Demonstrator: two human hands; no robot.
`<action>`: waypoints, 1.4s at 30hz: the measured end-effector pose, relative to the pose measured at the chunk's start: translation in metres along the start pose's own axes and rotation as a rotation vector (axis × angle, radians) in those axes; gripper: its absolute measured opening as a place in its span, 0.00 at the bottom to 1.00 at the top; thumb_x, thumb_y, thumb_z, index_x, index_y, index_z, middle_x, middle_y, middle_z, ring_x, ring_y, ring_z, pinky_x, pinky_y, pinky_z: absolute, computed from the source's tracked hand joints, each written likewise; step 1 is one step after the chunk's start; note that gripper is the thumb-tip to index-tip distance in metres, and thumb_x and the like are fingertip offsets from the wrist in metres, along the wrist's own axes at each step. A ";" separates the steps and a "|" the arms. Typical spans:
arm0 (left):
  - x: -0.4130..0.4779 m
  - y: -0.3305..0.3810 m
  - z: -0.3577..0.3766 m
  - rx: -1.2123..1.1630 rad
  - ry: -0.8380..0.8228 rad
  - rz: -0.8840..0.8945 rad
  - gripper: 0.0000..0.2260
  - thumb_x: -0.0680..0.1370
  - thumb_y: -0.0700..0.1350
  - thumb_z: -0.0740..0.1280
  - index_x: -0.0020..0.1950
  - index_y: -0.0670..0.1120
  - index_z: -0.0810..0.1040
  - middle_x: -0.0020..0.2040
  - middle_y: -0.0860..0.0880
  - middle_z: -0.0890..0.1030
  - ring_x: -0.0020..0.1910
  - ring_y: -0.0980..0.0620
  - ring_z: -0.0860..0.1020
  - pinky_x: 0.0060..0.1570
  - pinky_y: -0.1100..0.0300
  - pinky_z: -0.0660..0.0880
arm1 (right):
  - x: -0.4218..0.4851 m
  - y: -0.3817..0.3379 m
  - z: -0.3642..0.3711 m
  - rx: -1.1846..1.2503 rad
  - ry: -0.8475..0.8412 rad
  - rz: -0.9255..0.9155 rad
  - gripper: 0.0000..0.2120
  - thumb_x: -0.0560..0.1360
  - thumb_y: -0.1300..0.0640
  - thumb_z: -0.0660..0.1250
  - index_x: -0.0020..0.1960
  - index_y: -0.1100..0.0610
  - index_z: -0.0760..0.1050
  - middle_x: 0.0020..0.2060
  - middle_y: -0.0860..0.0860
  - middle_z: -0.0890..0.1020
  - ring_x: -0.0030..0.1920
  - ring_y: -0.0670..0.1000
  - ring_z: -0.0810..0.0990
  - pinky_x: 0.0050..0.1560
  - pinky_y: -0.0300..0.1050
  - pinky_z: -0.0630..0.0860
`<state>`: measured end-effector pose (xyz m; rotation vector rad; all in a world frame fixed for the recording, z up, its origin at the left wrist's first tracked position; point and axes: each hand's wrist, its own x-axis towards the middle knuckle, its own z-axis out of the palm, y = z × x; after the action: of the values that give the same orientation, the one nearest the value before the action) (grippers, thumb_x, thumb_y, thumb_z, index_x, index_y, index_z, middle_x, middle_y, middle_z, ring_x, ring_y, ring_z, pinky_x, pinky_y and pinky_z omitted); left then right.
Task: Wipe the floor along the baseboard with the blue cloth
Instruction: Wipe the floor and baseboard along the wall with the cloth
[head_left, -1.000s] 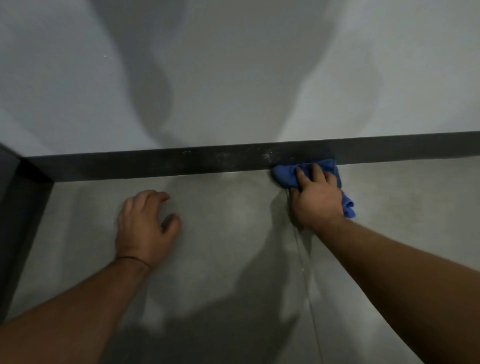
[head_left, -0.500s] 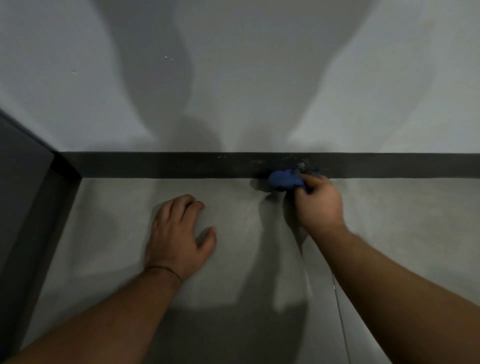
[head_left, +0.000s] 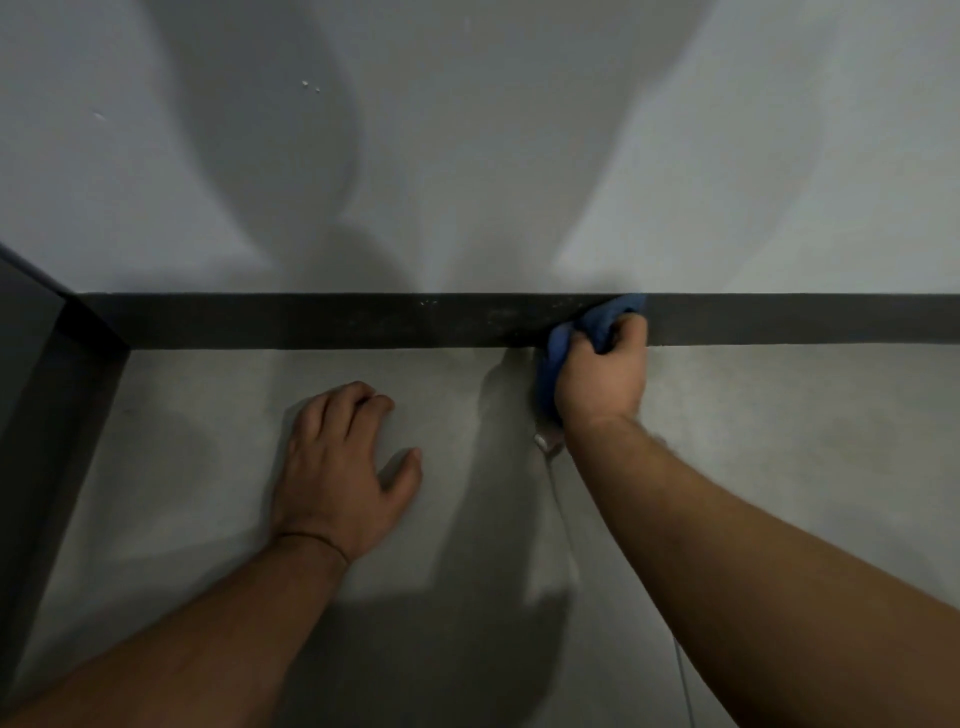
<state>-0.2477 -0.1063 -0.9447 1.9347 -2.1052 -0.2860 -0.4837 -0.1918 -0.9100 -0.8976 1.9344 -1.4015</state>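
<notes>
We have the blue cloth (head_left: 597, 327) bunched in our right hand (head_left: 602, 379), fingers curled tight around it, and it is pressed up against the dark baseboard (head_left: 311, 321) where that strip meets the grey floor (head_left: 779, 441). Part of the cloth rides up over the face of the baseboard and part trails down beside our wrist toward the floor. Our left hand (head_left: 345, 467) holds nothing; it lies spread, palm down on the floor, well apart from the cloth, and seems to be propping us up.

To do this stroke well, we judge we should drop the wad lower so more of it bears on the floor itself, right in the seam, not on the baseboard face. Keep steady downward pressure, drag in one direction along the strip, and let the loose tail follow and not fold under the knuckles. Pale specks show on the baseboard just left of the cloth, so that stretch probably wants a pass. The left hand should stay planted for balance.

By our count: one cloth, one baseboard along the wall (head_left: 467, 156), two hands, a dark panel (head_left: 31, 364) at the left corner, and one thin pale line (head_left: 561, 499) running down the floor under our right forearm
</notes>
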 end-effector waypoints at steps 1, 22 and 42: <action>0.000 0.000 0.000 -0.002 0.004 0.000 0.26 0.74 0.60 0.63 0.66 0.46 0.76 0.66 0.45 0.75 0.65 0.41 0.71 0.67 0.45 0.71 | -0.003 0.000 0.004 -0.045 -0.037 -0.022 0.09 0.74 0.69 0.65 0.45 0.56 0.68 0.43 0.58 0.78 0.45 0.54 0.77 0.49 0.37 0.73; 0.000 0.003 -0.005 -0.015 -0.028 -0.012 0.27 0.75 0.61 0.62 0.67 0.45 0.77 0.66 0.44 0.75 0.66 0.41 0.71 0.66 0.45 0.71 | 0.031 0.007 -0.059 -0.051 0.201 0.147 0.06 0.73 0.65 0.63 0.46 0.55 0.71 0.42 0.57 0.77 0.42 0.54 0.76 0.50 0.54 0.78; 0.000 0.003 -0.004 -0.037 -0.047 -0.116 0.28 0.74 0.53 0.59 0.72 0.43 0.72 0.72 0.42 0.73 0.72 0.40 0.69 0.74 0.44 0.67 | -0.073 -0.025 0.099 -0.329 -0.426 -0.238 0.13 0.76 0.55 0.73 0.59 0.54 0.85 0.53 0.54 0.82 0.52 0.51 0.80 0.52 0.35 0.73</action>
<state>-0.2490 -0.1058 -0.9404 2.0517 -2.0045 -0.3941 -0.3583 -0.1949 -0.9091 -1.4882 1.7900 -0.9191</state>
